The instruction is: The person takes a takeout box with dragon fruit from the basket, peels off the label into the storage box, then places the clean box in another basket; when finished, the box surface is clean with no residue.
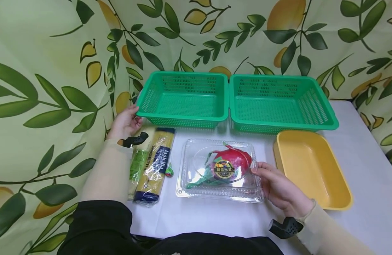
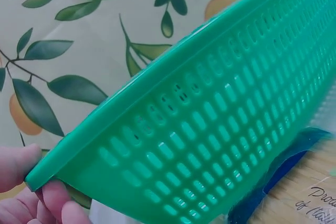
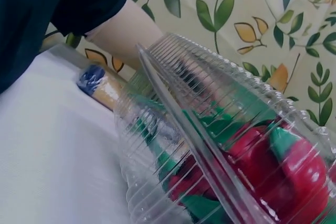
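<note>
My left hand point(image 1: 124, 123) pinches the near left corner of the left green basket point(image 1: 183, 119), thumb over the rim and fingers beneath it in the left wrist view. At the front, my right hand point(image 1: 282, 187) holds the right edge of a clear plastic clamshell box point(image 1: 196, 194). Through its lid shows a red dragon fruit point(image 1: 238, 159) with green tips, partly covered by a round black and gold label point(image 1: 224, 170). In the right wrist view the ribbed side of the box fills much of the picture, and the right fingers are out of sight.
A second green basket point(image 1: 285, 126) stands beside the first. A yellow tub point(image 1: 313, 170) sits at the right. Below my left hand lie a spaghetti pack point(image 1: 154, 166), a green-and-clear packet point(image 1: 138, 164) and a small red-green wrapped item point(image 1: 169, 172). Leaf-patterned cloth point(image 1: 234, 42) hangs behind.
</note>
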`<state>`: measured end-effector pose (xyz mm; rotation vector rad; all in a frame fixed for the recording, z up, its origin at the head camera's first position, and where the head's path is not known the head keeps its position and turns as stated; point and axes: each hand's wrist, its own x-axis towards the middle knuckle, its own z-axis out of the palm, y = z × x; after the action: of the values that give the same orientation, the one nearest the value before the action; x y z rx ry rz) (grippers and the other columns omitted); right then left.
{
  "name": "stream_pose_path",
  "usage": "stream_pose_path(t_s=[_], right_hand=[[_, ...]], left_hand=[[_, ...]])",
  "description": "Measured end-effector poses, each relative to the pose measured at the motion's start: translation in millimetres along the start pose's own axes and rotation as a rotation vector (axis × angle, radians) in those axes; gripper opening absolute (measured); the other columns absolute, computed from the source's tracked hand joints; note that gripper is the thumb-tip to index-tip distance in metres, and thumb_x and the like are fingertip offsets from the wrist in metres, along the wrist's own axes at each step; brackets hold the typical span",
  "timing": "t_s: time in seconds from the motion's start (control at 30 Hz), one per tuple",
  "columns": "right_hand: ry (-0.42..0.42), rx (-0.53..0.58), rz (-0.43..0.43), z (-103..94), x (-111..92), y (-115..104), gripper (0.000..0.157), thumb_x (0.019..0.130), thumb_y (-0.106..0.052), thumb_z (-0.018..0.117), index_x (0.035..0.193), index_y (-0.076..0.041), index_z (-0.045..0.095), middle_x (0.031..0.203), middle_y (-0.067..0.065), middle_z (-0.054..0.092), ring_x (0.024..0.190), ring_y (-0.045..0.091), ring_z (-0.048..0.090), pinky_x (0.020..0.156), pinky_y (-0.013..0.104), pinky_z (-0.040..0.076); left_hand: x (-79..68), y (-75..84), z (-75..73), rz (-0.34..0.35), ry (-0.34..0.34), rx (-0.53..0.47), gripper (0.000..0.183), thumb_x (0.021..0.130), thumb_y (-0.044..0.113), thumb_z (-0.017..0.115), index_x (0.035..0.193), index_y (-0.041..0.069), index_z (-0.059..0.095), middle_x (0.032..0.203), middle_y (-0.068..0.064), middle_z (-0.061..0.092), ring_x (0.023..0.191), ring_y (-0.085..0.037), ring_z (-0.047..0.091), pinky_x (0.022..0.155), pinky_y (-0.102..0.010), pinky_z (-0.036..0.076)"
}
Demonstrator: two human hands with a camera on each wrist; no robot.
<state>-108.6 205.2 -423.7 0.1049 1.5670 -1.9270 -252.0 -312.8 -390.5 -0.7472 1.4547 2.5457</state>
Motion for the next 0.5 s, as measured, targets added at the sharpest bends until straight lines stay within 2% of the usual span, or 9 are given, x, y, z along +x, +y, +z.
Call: stream_pose_path(t_s=[0.17,0.37,0.5], right_hand=[[0.016,0.005,0.011,-0.7,-1.6,8.1,0.015,0.116,-0.021,0.055,0.128,-0.014,0.049,0.114,-0.001,0.073,0.099,0.014,0.076,0.089,0.034,0.068],[0.018,0.052,0.014,0.2,-4.3,13.2,0.012,0.115,-0.018,0.056,0.125,-0.014,0.051,0.112,-0.001,0.073,0.098,0.013,0.077,0.088,0.034,0.068],[0.027,0.030,0.012,1.8,-4.8,16.4,0.014,0.114,-0.017,0.057,0.125,-0.013,0.049,0.109,-0.001,0.071,0.096,0.013,0.076,0.086,0.034,0.068]], left_hand=[[-2.4,-1.8,3.5,0.032,0.039,0.047,0.010,0.116,0.019,0.056,0.126,0.020,0.057,0.096,0.002,0.061,0.078,-0.011,0.050,0.065,-0.020,0.045],[-4.8,-4.8,7.7,0.062,0.096,0.059,0.012,0.115,0.019,0.059,0.127,0.020,0.058,0.106,0.002,0.055,0.083,-0.011,0.046,0.067,-0.020,0.043],[-4.9,-7.4,10.1,0.071,0.126,0.064,0.013,0.114,0.019,0.062,0.127,0.021,0.060,0.109,0.003,0.054,0.086,-0.011,0.045,0.068,-0.020,0.042]])
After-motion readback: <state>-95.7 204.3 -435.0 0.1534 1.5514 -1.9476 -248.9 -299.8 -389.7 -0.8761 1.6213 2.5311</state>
